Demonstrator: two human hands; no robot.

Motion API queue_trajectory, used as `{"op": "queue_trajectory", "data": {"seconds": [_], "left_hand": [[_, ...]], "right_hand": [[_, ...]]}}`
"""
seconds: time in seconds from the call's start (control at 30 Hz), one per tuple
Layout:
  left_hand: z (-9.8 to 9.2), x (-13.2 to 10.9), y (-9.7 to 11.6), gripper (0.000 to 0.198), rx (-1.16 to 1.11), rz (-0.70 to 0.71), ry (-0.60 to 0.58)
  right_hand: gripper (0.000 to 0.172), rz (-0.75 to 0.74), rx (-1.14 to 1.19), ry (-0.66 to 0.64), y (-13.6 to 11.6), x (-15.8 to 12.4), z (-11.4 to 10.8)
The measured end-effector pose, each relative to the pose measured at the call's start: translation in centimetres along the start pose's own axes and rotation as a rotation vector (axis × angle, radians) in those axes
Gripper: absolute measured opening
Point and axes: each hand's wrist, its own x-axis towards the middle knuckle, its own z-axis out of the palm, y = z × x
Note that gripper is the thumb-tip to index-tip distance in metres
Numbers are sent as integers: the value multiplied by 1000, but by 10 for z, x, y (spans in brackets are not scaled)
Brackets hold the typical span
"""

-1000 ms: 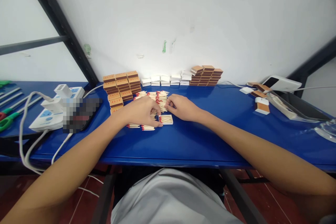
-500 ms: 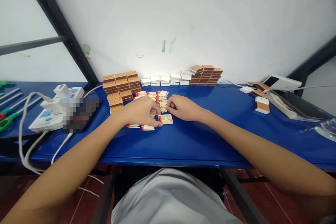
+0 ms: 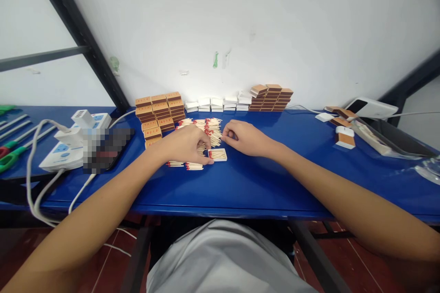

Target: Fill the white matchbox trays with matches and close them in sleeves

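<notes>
In the head view, the left hand (image 3: 189,142) pinches the left end of a small open white tray (image 3: 220,160) between thumb and fingers, the tray lying flat on the blue table (image 3: 240,187). Inside it, matches (image 3: 217,154) lie lengthwise — red heads toward the left hand. The right hand (image 3: 245,138) has its fingers curled, tips beside a heap of loose matches (image 3: 213,130) just beyond the tray; whether it pinches one I cannot tell. Along the wall stand printed matchboxes (image 3: 160,110) on the left, white trays (image 3: 216,104) in the middle and brown sleeves or boxes (image 3: 271,99) stacked on the right — contents of all three hidden from here
</notes>
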Motion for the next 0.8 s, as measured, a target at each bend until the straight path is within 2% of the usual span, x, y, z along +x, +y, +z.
{"op": "queue_trajectory", "data": {"seconds": [0.13,0.3,0.6,0.8], "left_hand": [[0,0,-1,31,10,0,10],[0,1,0,33,13,-29,10],[0,1,-1,29,1,10,30],[1,1,-4,31,24,30,31]], "right_hand": [[14,-60,74,43,0,-8,-11],[16,-110,143,-3,-3,-15,-22],[16,-110,121,20,-1,-15,-21],[18,-108,206,12,-5,-16,-21]]}}
